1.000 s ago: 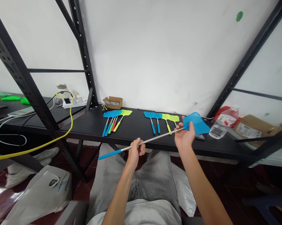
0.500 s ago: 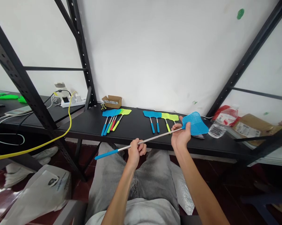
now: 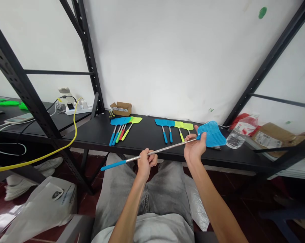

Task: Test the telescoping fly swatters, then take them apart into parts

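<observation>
Head view: holding blue swatter (image 3: 170, 147) aslant, from over lap (image 3: 124, 184) to above desk (image 3: 144, 135). Grasping shaft (image 3: 132, 159) w/ L hand (image 3: 145, 162), neck (image 3: 198, 137) w/ R hand (image 3: 195, 149), spaced apart prob. to steady its length. Noting other swatters (image 3: 120, 120) on desk w/ heads overlapped, prob. to save space.

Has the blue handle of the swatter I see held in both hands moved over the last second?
Yes, slightly: judged against the small cardboard box, the swatter's blue handle has shifted toward the picture's left.
</observation>
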`<state>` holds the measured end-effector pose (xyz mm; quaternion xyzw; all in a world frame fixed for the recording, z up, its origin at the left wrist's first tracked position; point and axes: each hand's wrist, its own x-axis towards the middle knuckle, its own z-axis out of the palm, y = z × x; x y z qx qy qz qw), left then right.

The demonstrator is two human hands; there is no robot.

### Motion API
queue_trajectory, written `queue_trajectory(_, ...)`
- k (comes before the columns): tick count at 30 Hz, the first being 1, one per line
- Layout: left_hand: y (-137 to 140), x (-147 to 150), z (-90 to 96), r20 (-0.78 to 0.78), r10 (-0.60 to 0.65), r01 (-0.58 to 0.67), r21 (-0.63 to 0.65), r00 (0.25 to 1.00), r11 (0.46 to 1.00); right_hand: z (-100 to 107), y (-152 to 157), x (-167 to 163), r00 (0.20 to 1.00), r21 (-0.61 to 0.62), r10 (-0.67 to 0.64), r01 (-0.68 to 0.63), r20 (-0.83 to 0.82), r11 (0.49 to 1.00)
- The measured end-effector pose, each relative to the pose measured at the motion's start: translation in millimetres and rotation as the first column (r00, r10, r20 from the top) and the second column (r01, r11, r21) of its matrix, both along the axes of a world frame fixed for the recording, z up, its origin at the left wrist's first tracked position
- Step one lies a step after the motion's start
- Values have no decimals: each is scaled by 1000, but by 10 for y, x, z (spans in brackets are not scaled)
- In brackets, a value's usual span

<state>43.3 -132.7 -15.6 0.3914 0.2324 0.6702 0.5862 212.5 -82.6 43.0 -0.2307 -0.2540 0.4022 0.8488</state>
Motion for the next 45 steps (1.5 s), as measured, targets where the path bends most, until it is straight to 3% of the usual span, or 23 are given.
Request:
queue_trajectory(11, -34, -22, 19, -82, 1, 3, 53, 997, 999, 38, -32, 34, 999, -5, 51, -51, 3, 999)
queue_trajectory(18, -28, -42, -13, -120, -88, 88, -1, 989, 996, 149, -54, 102, 990, 0, 101, -102, 102, 995)
queue_trajectory(22, -10, 21, -67, -129, -106, 115, 63, 986, 991, 116, -12, 64, 983, -83, 27, -11, 182, 996)
queue_trajectory(29, -69, 90, -60, -234, -28, 68, 164, 972, 984, 80, 13, 33, 988, -77, -61, 73, 142, 994)
queue_trajectory(32, -133, 201, -8, -330, -30, 87, 161, 944, 983, 15, -35, -130, 985, -122, -5, 27, 170, 992)
queue_trajectory(35, -173, 300, 35, -401, -55, 124, 146, 914, 981, -64, -103, -386, 965, -204, 132, -86, 225, 975)
queue_trajectory(39, -161, 283, 44, -362, -24, 84, 151, 932, 985, -95, -185, -606, 957, -184, 196, -158, 212, 970)
queue_trajectory(45, -152, 270, 21, -332, -19, 79, 169, 943, 982, -108, -265, -616, 940, -149, 252, -222, 232, 964)
